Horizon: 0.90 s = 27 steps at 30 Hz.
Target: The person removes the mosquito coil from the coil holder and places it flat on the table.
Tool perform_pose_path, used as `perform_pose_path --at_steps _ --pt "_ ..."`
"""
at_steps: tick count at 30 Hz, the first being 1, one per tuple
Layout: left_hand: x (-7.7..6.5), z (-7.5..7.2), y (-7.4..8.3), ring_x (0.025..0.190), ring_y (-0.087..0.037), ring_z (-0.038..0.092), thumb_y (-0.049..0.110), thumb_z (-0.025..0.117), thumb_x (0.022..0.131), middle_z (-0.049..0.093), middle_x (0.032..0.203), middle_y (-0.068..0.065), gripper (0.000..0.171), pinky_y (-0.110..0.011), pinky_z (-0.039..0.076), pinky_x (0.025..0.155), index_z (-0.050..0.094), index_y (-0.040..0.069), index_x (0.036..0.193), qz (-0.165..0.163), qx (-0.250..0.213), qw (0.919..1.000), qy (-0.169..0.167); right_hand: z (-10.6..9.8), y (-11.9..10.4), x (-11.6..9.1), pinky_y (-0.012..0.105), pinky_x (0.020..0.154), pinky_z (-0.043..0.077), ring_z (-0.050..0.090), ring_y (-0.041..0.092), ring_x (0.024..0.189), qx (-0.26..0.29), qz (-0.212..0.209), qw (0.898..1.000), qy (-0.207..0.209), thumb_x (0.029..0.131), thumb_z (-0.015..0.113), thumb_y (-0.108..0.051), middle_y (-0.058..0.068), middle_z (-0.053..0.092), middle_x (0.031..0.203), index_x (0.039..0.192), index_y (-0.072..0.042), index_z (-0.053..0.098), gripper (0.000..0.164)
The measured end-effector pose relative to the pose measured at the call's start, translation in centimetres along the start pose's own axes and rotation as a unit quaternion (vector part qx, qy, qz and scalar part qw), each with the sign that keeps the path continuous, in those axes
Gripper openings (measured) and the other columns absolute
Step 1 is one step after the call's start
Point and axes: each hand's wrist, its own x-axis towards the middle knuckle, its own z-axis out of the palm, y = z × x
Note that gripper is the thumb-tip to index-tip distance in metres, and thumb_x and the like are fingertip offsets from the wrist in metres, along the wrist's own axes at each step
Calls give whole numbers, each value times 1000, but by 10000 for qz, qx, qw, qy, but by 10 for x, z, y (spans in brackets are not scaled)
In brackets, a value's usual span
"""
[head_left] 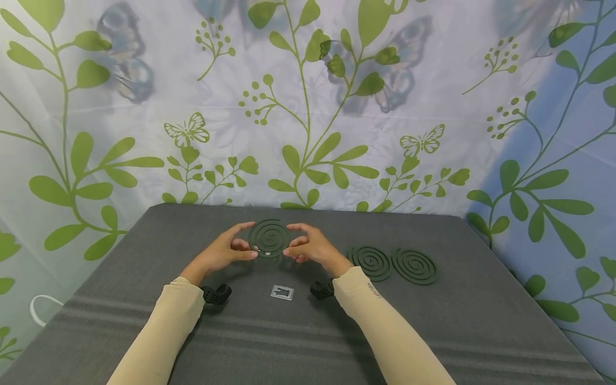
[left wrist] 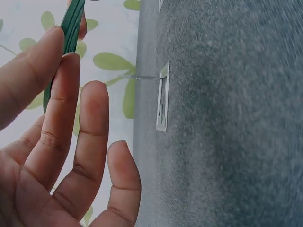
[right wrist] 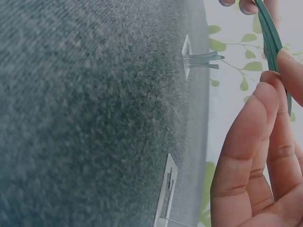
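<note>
A dark green mosquito coil (head_left: 269, 238) is held up between both hands. My left hand (head_left: 222, 251) pinches its left edge with thumb and fingertips, the other fingers loosely bent. On the opposite edge my right hand (head_left: 315, 249) has the same kind of pinch. Seen almost edge-on, the coil (left wrist: 72, 26) passes between thumb and forefinger in the left wrist view. A flat metal coil stand (head_left: 282, 292) lies on the grey table, nearer than the hands. In the right wrist view a metal stand (right wrist: 186, 59) has an upraised prong; small silvery parts show through the held coil in the head view.
Two more green coils, one (head_left: 369, 263) partly behind the right forearm and another (head_left: 415, 266) beside it, lie to the right on the grey cloth-covered table (head_left: 462, 321). Behind the table hangs a leaf-patterned curtain (head_left: 308, 107). A white loop (head_left: 40, 310) shows off the left edge.
</note>
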Motion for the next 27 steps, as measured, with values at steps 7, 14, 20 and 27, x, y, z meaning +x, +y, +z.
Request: perform_pose_path --at_steps 7,14,20,27 --pt "0 4 8 93 -18 70 3 77 101 74 97 -6 87 -49 57 94 25 -2 170 98 -38 9999 -11 -8 0 -8 36 79 62 76 31 93 78 -176 9998 -58 96 81 -3 5 77 101 160 -7 51 70" --pt "1 9 15 93 -20 71 3 78 100 74 97 -5 87 -49 57 94 27 0 170 91 43 9999 17 -16 0 -15 34 79 61 75 35 96 107 -341 9993 -118 96 80 -1 2 77 99 161 -8 49 72" --pt "0 13 22 92 -20 72 4 80 99 75 96 -5 86 -44 58 92 30 -1 168 162 149 9998 -30 -23 -1 -22 34 78 61 75 17 88 57 -476 9986 -210 98 79 -2 2 77 100 162 -5 47 72" --pt "-1 18 31 93 -20 73 4 80 99 76 97 -3 84 -45 58 93 32 -1 168 189 208 9995 -109 -30 -2 -31 37 80 61 74 38 98 -25 -530 9983 -255 97 80 -3 0 76 100 162 -6 46 73"
